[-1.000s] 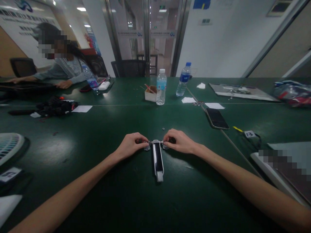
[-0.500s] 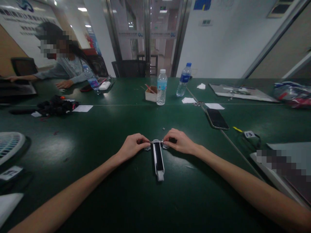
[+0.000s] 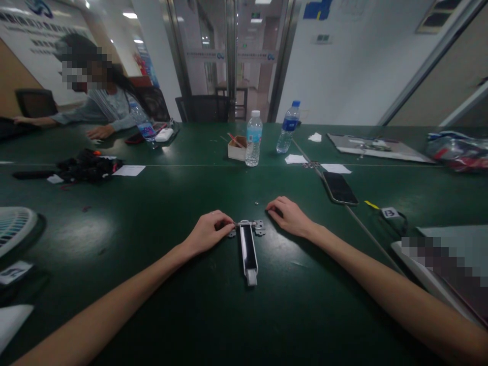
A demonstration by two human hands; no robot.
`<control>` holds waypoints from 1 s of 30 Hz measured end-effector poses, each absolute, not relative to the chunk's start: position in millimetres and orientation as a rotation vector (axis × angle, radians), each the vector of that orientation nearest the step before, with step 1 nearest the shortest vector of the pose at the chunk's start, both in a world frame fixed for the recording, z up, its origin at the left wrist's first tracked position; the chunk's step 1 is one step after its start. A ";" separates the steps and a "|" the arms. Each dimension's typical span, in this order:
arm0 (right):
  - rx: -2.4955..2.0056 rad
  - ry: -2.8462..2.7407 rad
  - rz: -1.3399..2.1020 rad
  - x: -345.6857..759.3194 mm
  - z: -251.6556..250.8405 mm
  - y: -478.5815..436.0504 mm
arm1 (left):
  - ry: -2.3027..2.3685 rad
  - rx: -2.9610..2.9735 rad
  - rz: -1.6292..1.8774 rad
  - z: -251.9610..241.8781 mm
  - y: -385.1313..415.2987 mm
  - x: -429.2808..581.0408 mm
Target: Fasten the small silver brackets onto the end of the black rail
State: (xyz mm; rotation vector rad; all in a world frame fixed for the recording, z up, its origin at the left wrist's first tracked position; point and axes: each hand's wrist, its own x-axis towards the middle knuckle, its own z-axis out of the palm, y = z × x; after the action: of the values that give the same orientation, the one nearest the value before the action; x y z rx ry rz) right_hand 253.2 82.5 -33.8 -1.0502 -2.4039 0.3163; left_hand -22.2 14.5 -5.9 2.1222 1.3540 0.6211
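A narrow white-framed piece with a black face (image 3: pixel 249 249) lies lengthwise on the dark green table, a pale tab at its near end. Across its far end runs a thin metal rod, with a silver hinge-like bracket (image 3: pixel 260 228) at the right side. My left hand (image 3: pixel 208 229) is closed in a pinch on the rod's left end, partly covering another bracket there. Just right of the assembly, my right hand (image 3: pixel 287 216) rests apart from it, thumb and fingertips together; whatever they hold, if anything, is too small to see. A tiny ring-like nut (image 3: pixel 256 203) lies beyond the assembly.
Water bottles (image 3: pixel 253 140) and a small box (image 3: pixel 237 148) stand farther back. To the right are a phone (image 3: pixel 340 188) and a strapped tag (image 3: pixel 389 212). A black bundle (image 3: pixel 87 166) and a white basket (image 3: pixel 15 229) lie left. Another person (image 3: pixel 110 107) sits at far left.
My right hand has let go of the rod's right end and shifted a little right and away, uncovering the right bracket. My left hand stays at the left end.
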 end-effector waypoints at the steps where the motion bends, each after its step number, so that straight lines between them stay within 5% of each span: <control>1: -1.058 -2.385 0.345 251.9 -32.7 80.9 | 1.351 2.131 0.618 -5.5 14.4 -21.7; 14: -0.933 -2.298 0.777 234.0 -13.6 50.4 | 1.350 2.275 0.580 -11.8 15.6 -22.4; 30: -0.874 -2.410 0.622 233.2 -10.1 51.1 | 1.355 2.267 0.565 -8.7 14.7 -22.0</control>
State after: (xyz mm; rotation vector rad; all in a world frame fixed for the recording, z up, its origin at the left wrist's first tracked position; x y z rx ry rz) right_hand 233.2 51.1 -10.1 -0.8743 -2.4098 0.6219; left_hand -22.0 14.7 -8.7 2.2674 1.3546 0.5647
